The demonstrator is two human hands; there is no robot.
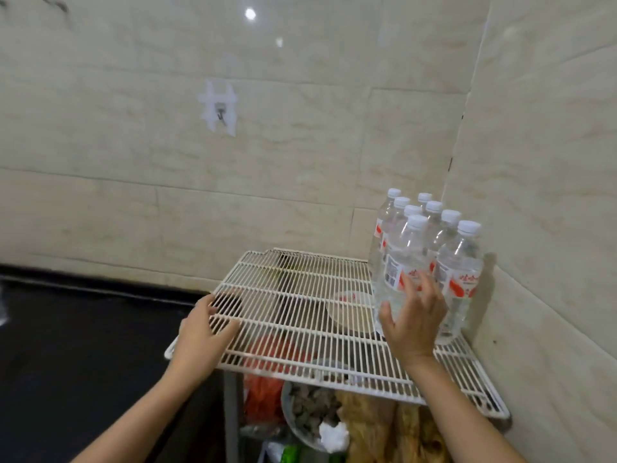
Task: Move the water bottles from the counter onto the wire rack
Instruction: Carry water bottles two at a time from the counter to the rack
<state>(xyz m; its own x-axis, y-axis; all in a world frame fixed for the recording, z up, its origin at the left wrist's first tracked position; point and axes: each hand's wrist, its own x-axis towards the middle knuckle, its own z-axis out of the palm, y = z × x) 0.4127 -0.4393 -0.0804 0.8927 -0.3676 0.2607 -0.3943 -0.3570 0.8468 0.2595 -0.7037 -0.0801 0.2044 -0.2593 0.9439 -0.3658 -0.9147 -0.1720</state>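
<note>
Right hand [414,320] grip open against a water bottle [402,272] — left hand [203,332] open on wire rack [300,315].

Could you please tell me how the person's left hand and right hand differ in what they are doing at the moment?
The left hand rests on the left edge of the wire rack, away from any bottle; the right hand is spread against the nearest water bottle of the cluster in the rack's right corner. The left hand lies low and flat; the right hand is raised, fingers upward. Both are open and bare.

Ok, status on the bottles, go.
Left hand open at rack edge. Right hand open against front bottle. Eight bottles racked, right corner. Nothing in the way.
</note>
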